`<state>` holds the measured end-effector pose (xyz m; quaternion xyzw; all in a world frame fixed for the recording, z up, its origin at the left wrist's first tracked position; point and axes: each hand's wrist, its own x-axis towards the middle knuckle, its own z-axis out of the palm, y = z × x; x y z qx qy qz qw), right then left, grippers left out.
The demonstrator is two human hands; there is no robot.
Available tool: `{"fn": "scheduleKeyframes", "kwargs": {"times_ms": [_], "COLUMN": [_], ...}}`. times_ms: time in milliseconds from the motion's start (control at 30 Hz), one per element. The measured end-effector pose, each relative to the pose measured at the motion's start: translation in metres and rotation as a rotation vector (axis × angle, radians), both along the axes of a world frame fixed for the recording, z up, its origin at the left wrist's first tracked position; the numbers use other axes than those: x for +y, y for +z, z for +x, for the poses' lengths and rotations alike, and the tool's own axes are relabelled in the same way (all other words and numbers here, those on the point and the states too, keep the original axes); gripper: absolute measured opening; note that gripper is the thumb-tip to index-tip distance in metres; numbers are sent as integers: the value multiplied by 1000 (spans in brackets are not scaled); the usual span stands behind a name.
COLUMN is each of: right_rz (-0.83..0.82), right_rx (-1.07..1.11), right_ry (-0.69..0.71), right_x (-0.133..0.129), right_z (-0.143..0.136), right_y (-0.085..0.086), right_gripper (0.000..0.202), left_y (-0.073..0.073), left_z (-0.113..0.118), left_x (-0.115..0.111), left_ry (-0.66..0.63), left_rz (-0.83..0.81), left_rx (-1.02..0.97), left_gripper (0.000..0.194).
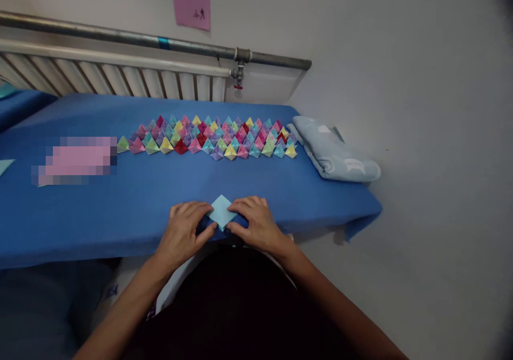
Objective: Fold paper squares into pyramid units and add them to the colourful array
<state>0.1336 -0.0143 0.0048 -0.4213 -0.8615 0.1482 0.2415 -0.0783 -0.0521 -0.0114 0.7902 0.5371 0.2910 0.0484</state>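
Observation:
A small light-blue square of folded paper [222, 211] lies at the table's near edge, turned so that one corner points away from me. My left hand [185, 226] grips its left side, with the thumb at the lower edge and the fingertips near the left corner. On the opposite side, my right hand [256, 222] pinches the paper between thumb and fingers. Layered edges show at its bottom corner. Farther back, several rows of colourful folded paper pieces [208, 145] stand close together on the blue cloth.
A blue cloth [160, 210] covers the table and hangs over its near edge. At the right end lies a folded pale-blue blanket [332, 149]. A blurred pink patch [82, 157] is on the left. Behind are a radiator [132, 79] and a metal pipe [112, 35].

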Motion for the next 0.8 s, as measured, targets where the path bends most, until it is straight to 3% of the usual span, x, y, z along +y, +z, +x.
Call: {"fn": "scheduleKeyframes", "kwargs": {"times_ms": [233, 467, 633, 800], "right_rz": [5, 8, 10, -8], "right_rx": [0, -134, -126, -63], "right_ry": [-5, 3, -3, -66], "right_x": [0, -3, -3, 1], "right_z": [-1, -1, -2, -2], "right_y": [0, 2, 2, -3], "right_gripper": [19, 32, 27, 22], "left_y": [2, 4, 5, 4], "left_z": [0, 4, 6, 6], "left_x": [0, 1, 1, 3], "left_ry": [-34, -20, -10, 25], "left_rz": [24, 2, -13, -17], "left_rx": [59, 132, 158, 91], "left_gripper": [29, 36, 41, 27]}}
